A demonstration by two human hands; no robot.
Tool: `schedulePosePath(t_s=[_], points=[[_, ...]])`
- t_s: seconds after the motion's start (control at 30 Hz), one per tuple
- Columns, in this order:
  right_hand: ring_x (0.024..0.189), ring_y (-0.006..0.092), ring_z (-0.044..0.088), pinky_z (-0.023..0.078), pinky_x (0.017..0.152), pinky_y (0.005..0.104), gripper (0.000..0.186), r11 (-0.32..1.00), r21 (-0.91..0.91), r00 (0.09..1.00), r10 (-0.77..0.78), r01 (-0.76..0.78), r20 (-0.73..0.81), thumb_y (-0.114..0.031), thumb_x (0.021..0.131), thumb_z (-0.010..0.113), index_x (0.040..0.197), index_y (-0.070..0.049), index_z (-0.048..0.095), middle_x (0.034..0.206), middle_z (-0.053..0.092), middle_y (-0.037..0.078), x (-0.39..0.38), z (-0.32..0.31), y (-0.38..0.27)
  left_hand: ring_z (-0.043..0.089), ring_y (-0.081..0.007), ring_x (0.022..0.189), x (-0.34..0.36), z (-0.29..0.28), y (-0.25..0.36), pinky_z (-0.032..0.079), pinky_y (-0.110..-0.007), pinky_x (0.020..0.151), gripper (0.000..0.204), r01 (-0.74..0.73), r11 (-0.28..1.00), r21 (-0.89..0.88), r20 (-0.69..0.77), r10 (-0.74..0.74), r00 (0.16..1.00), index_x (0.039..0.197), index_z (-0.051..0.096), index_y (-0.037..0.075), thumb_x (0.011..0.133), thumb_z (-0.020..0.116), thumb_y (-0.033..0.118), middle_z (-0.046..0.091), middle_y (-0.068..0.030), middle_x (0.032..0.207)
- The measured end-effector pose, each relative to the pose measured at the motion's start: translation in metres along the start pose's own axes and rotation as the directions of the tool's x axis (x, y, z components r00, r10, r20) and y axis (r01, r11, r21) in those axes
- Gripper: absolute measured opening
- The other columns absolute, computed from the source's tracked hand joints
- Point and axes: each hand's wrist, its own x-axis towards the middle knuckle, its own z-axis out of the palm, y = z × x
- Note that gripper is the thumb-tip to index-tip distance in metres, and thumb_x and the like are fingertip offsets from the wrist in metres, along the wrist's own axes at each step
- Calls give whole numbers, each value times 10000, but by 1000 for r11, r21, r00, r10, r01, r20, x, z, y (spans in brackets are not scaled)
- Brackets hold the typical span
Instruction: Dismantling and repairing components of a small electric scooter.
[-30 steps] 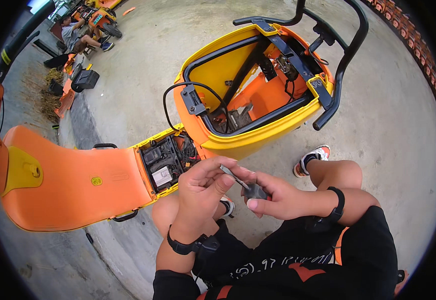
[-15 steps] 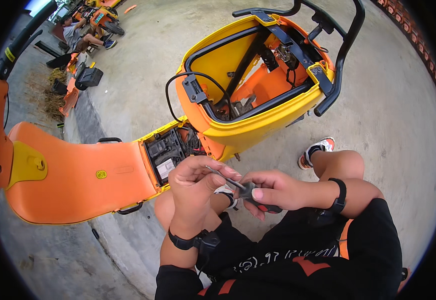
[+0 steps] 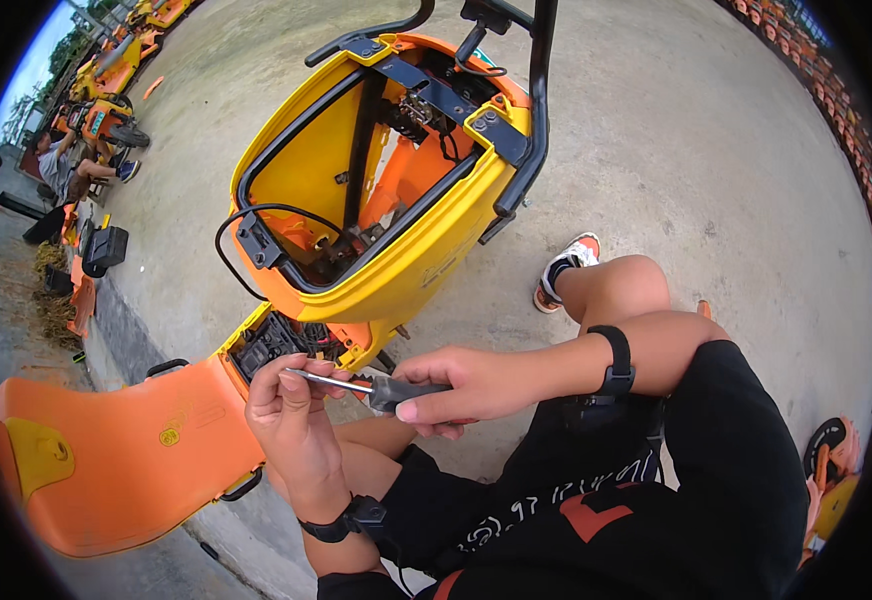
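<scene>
A screwdriver (image 3: pixel 387 393) with a dark grey and red handle and a bare metal shaft lies almost level between my hands. My right hand (image 3: pixel 491 384) is wrapped round its handle. The fingers of my left hand (image 3: pixel 294 425) are closed about the tip end of the shaft; the tip itself is hidden behind them. Just beyond my hands stands a yellow and orange scooter body (image 3: pixel 411 275), its top uncovered and edged by black frame tubes. Close to my left fingers is an uncovered compartment (image 3: pixel 261 345) holding black parts and wiring.
A broad orange panel (image 3: pixel 126 455) extends left from the compartment. A black bent bar (image 3: pixel 539 100) rises at the body's far right. Another person (image 3: pixel 76 170) sits far left beside an orange vehicle, near a black box (image 3: pixel 106 248). Orange and yellow parts (image 3: pixel 836 490) lie at right.
The view has turned, so the scooter body now sits further left. Both hands appear further left, and the screwdriver lies flatter, with more of its shaft showing.
</scene>
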Motion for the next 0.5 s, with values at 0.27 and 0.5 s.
schedulePosePath(t_s=[0.27,0.5], points=[[573,68,548,414,503,220,326,999,-40,999,-30,31,25,-382,968,557,976,-57,539,718,578,-1,-5,-2,-1,649,-222,727,-2,6,-1,531,-307,655,270,4,1000,-2,15,-4,1000,1001,555,9,966,585,275,633,-122,848],[548,59,554,392,486,200,317,998,68,997,-5,0,80,-363,982,532,1007,-52,592,730,600,-8,-7,-3,-8,614,-213,769,-5,9,4,534,-330,687,257,10,982,-190,92,8,996,1007,566,36,977,563,292,617,-101,876]])
